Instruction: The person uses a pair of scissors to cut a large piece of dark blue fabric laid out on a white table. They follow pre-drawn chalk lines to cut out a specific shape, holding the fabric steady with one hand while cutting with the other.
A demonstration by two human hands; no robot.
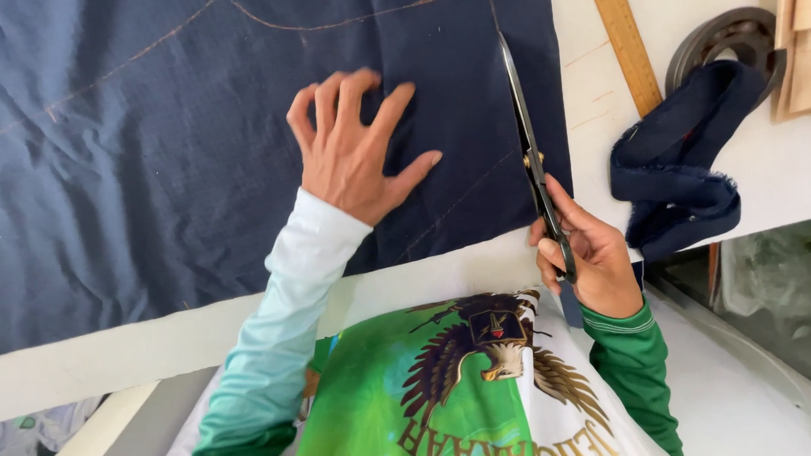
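Right hand: the right hand (592,260) grips the handles of the scissors (531,152), blades lying along a chalk line near the cloth's right edge.
Left hand: the left hand (355,147) is open, fingers spread, pressing flat on the cloth.
Cloth: dark blue cloth (143,158) spread over the white table (773,172), chalk lines on it.
Nearby: a blue scrap (680,167) right of the scissors, a wooden ruler (625,36) above it.

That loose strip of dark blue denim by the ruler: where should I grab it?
Take the blue denim strip at its upper fold, which drapes over the metal ring and stands raised off the table. Come from above and the right, away from the scissors in the right hand.
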